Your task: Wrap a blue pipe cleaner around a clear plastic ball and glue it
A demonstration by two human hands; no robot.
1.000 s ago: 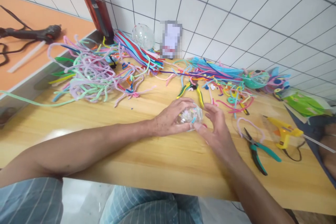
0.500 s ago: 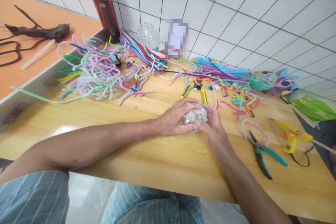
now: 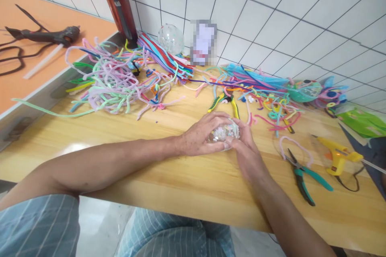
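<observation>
Between my two hands is a clear ball with shiny, pale-coloured flecks in it. My left hand wraps its left and upper side, thumb along the lower edge. My right hand closes on its right side, with the thumb pressed on the front near the other thumb. The fingers behind the ball are partly hidden. Just beyond my hands lie yellow-and-black pliers. To the right are teal-handled long-nose pliers, a bent pink pipe cleaner and a yellow glue gun.
Tangled pipe cleaners pile up at the left, with pipe-cleaner bundles along the wall. A red flask, another clear ball and a blurred phone stand at the back. A black glue gun lies on the orange surface.
The ball seems slightly turned in my hands, and my right thumb has shifted a little. Both hands still hold it in the same place; the view has moved very slightly.
</observation>
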